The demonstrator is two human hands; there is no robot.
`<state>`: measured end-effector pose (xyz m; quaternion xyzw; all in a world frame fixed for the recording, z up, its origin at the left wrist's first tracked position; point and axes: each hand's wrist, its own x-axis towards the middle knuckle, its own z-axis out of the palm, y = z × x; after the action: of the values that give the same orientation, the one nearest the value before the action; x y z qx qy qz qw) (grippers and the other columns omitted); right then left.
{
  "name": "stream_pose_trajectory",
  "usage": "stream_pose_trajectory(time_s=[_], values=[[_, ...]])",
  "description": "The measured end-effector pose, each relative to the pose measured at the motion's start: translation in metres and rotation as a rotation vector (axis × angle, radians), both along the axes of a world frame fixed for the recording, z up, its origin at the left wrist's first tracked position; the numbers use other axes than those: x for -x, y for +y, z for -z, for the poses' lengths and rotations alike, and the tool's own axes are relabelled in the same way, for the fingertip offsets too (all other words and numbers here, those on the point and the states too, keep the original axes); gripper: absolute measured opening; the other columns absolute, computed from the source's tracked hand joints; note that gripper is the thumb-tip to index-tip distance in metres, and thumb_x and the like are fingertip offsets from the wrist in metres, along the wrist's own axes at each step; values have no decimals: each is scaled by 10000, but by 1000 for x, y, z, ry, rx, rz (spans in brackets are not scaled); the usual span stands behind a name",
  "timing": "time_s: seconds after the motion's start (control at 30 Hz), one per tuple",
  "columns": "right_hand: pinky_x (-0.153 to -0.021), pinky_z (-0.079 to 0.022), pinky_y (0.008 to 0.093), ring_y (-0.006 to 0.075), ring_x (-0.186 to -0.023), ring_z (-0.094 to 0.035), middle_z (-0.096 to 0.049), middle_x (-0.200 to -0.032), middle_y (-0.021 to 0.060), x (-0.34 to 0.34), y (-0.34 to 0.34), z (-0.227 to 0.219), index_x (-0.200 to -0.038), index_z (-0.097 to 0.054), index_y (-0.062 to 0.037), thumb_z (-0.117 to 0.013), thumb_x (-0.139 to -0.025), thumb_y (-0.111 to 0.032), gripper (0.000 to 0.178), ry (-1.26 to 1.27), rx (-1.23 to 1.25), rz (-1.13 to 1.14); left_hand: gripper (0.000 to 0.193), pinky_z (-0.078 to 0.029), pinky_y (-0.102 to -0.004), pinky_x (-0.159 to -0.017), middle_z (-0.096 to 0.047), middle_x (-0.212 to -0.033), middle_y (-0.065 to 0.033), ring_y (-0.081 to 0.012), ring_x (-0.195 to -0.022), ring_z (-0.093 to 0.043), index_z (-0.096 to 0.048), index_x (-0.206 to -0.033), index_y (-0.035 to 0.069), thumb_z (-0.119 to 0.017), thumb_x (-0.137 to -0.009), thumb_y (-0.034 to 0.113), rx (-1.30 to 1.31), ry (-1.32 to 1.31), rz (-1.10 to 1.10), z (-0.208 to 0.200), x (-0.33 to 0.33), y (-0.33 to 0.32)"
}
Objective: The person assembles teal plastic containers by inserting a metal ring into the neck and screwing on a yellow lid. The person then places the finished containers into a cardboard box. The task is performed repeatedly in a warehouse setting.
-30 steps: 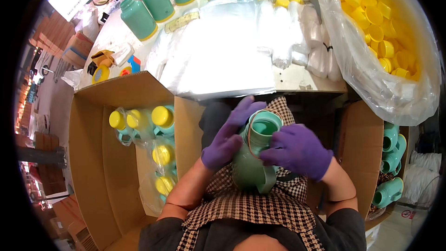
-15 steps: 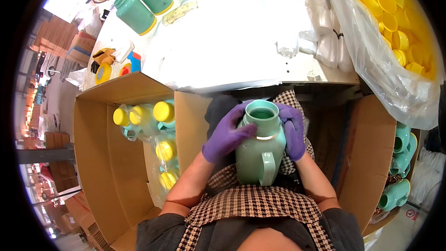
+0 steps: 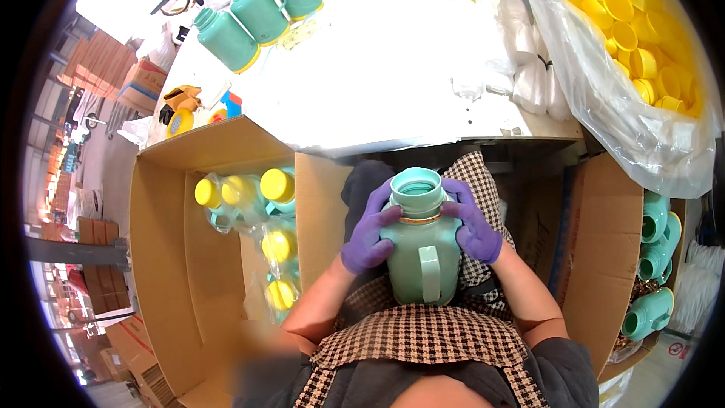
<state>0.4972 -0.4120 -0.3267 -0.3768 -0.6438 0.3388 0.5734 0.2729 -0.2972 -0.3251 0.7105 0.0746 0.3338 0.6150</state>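
A green thermos jug [image 3: 411, 257] stands upright against my lap, its open mouth facing up and its handle toward me. A shiny copper-coloured ring runs round the base of its neck. My left hand [image 3: 370, 234], in a purple glove, grips the jug's left shoulder, thumb near the neck. On the opposite side my right hand [image 3: 474, 225], gloved alike, holds the right shoulder with the thumb forward. Fingers of both hands are partly hidden behind the jug. Below it lies my checked apron [image 3: 423, 332].
At left, a cardboard box [image 3: 170, 257] holds bagged jugs with yellow lids [image 3: 278, 185]. More green jugs [image 3: 226, 41] stand on the white table [image 3: 377, 68]. A plastic-lined container of yellow cups [image 3: 619, 4] is at upper right; another box at right holds jugs [image 3: 648, 313].
The jug now stands straighter between my hands. My right hand has shifted from the jug's far side, its thumb now on the shoulder. The whole view has shifted slightly.
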Motion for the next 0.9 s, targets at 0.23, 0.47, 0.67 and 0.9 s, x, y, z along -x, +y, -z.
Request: stream_pose_trajectory(time_s=[0.23, 0.47, 0.67, 0.9], values=[[-1143, -275, 521, 398, -1349, -364, -315, -1469, 194, -12, -16, 11, -1281, -618, -104, -598, -789, -221, 506, -144, 105, 51, 561, -298, -576, -1124, -314, -1508, -281, -461, -1379, -359, -473, -1402, 84, -654, -881, 189, -324, -71, 21, 8, -4, 6], [-1120, -298, 520, 384, -1292, -404, -370, -1410, 202, -5, -7, 29, -1262, -604, -96, -567, -806, -229, 476, -94, 96, 67, 538, -339, -588, -1089, -404, -1420, -271, -460, -1322, -407, -525, -1330, 103, -719, -845, 234, -317, -158, -12, 22, -5, 13], [-1140, -286, 506, 385, -1325, -375, -367, -1432, 176, 1, -11, 8, -1341, -555, -117, -612, -880, -249, 483, 88, 260, 40, 533, -351, -590, -1067, -447, -1399, -233, -437, -1252, -454, -551, -1279, 125, -758, -803, 245, -316, 4, 18, 19, 3, 23], [-1097, -366, 501, 439, -1293, -427, -391, -1439, 242, -23, 10, -45, -1368, -555, -228, -662, -918, -274, 465, -510, 42, -86, 500, -415, -516, -1043, -558, -1329, -134, -370, -1255, -512, -634, -1220, 139, -750, -754, 277, -868, 392, 480, -152, -33, 6]])
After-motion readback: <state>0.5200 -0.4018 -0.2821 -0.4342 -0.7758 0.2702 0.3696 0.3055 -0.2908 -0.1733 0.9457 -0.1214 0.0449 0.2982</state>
